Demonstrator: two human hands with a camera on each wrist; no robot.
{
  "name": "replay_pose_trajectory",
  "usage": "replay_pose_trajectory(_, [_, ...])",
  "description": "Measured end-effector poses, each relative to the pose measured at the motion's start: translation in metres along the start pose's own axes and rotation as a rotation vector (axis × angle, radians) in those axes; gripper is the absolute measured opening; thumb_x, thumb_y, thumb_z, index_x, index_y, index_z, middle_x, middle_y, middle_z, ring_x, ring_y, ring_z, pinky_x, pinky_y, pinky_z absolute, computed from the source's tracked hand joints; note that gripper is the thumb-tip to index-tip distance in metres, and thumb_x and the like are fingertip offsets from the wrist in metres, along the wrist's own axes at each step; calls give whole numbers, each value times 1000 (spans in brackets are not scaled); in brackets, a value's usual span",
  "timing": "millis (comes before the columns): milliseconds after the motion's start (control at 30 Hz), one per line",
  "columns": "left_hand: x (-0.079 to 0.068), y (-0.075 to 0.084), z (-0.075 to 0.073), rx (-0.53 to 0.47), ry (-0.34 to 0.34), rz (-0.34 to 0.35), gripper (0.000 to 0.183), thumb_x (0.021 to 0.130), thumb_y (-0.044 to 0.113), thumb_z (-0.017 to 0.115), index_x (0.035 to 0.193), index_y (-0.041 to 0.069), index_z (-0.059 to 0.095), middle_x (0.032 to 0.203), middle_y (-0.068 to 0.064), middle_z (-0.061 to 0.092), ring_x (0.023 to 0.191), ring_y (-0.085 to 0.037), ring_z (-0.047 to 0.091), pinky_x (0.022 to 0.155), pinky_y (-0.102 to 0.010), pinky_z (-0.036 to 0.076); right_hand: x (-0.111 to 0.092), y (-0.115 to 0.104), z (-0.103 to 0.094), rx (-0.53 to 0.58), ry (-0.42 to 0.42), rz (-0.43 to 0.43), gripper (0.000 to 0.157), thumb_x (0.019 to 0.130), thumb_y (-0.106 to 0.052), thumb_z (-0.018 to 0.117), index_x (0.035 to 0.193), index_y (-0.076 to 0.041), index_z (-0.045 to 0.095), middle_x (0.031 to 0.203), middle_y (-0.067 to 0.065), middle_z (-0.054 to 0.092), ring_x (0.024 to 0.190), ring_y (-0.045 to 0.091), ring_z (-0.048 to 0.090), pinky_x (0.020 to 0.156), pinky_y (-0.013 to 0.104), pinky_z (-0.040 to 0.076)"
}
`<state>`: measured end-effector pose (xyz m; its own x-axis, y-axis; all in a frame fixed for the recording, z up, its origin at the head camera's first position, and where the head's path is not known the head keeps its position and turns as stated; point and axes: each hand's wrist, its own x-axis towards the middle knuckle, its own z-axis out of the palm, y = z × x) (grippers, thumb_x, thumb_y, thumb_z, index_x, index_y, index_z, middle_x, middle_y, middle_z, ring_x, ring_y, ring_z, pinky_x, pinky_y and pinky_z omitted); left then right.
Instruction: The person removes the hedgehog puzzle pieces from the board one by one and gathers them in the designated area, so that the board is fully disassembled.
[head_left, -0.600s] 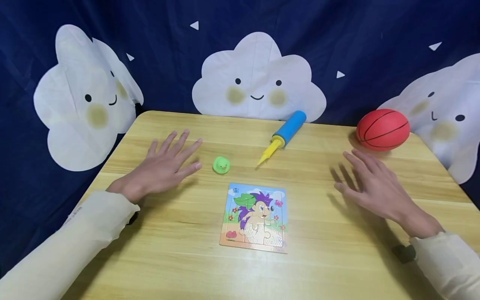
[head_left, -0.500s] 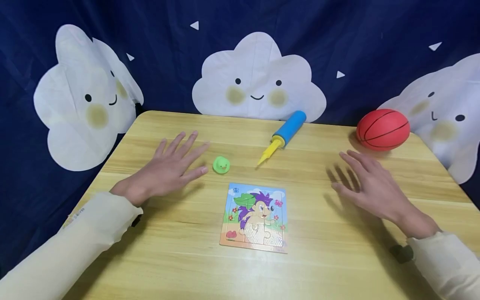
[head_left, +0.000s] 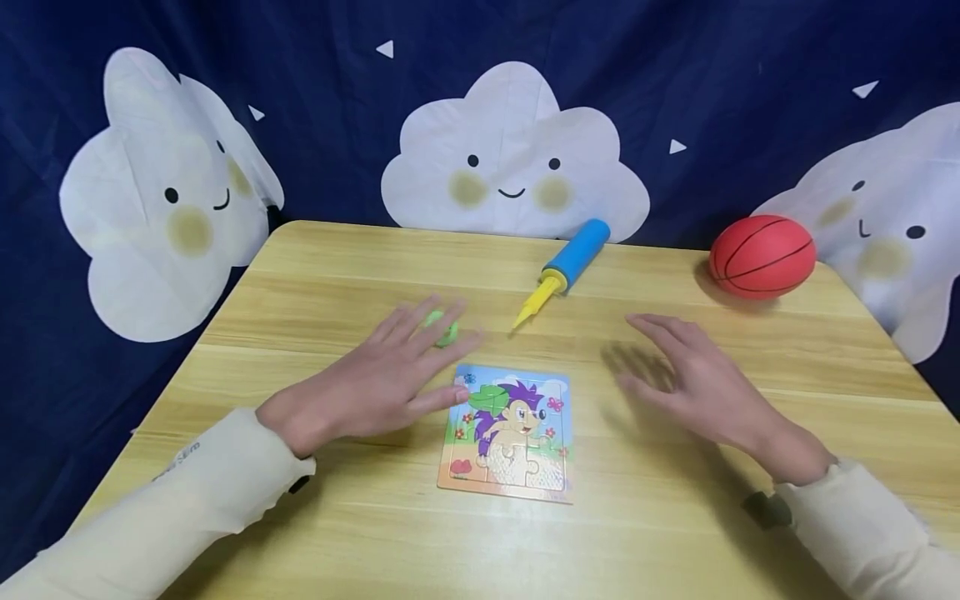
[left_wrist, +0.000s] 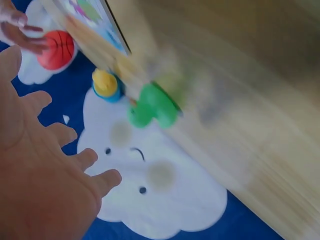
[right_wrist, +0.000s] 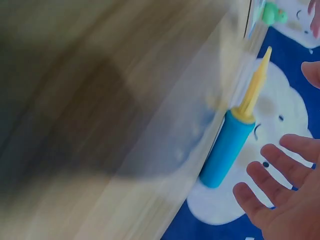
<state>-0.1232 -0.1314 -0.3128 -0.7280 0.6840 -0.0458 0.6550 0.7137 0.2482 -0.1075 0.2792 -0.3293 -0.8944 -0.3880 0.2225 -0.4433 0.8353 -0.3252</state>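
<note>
In the head view my left hand (head_left: 375,387) hovers over the table with its fingers spread, the thumb tip overlapping the left edge of a hedgehog jigsaw puzzle (head_left: 517,433). Behind those fingers a small green rubber duck (head_left: 451,336) is partly hidden; the left wrist view shows the duck (left_wrist: 155,106) whole, apart from the fingers. My right hand (head_left: 708,392) is held above the table right of the puzzle, fingers extended and the thumb apart from them. Neither hand holds anything. In the right wrist view a blue and yellow hand pump (right_wrist: 230,145) lies beyond the right fingers.
The pump (head_left: 577,254) lies at the back of the wooden table (head_left: 360,533), its yellow nozzle facing forward. A red toy basketball (head_left: 762,257) sits near the back right corner. Behind the table hangs a dark blue curtain (head_left: 322,100) with smiling white clouds.
My left hand has moved right and toward me, now overlapping the duck and the puzzle's edge. My right hand has moved left, toward the puzzle. The things on the table stay in place.
</note>
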Motion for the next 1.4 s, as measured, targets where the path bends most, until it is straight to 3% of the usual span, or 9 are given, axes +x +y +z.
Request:
replay_pose_trajectory(200, [4,14,10,-43,-53,100,69,113,63,42,174,39,23,186,0,0,173,-29,-5,139,-57,4,5,-19,7,50,-48,5,72,96,-40,84,155,-7,60,155,19,60,142,43,55,114,69,48])
replay_pose_trajectory(333, [8,19,18,-57,-143,153,70,112,64,45,174,40,25,186,2,2,173,-31,-2,139,-55,10,8,-29,14,80,-85,-22,66,96,-41,84,149,-7,65,150,18,65,138,42,60,112,67,51])
replay_pose_trajectory(500, [12,26,26,-62,-272,184,70,111,67,45,173,41,28,185,5,4,172,-32,0,139,-53,16,14,-40,26,123,-127,-53,59,96,-41,84,143,-8,71,144,12,70,134,36,64,112,63,53])
replay_pose_trajectory(633, [15,29,32,-58,-321,179,69,109,70,45,172,46,27,185,8,5,173,-30,-1,139,-52,17,19,-49,35,134,-150,-79,57,94,-36,86,140,-6,72,138,11,72,131,33,66,112,59,54])
replay_pose_trajectory(1000, [14,37,42,-3,-289,182,73,108,69,51,173,43,28,185,-3,10,172,-38,1,138,-52,18,28,-63,50,90,-240,-136,57,93,-29,89,141,-4,71,132,9,74,121,27,67,108,52,58])
replay_pose_trajectory(1233, [14,38,38,22,-286,168,75,107,69,51,173,42,28,185,-4,10,172,-39,3,138,-53,19,29,-76,46,0,-229,-149,56,91,-18,92,139,0,71,131,14,75,123,34,68,106,53,60])
replay_pose_trajectory(1400, [15,40,38,9,-303,150,75,106,70,52,173,45,27,186,-2,9,172,-38,3,138,-53,21,35,-79,47,10,-273,-120,52,88,-15,93,134,-1,73,128,14,73,120,34,66,105,54,59])
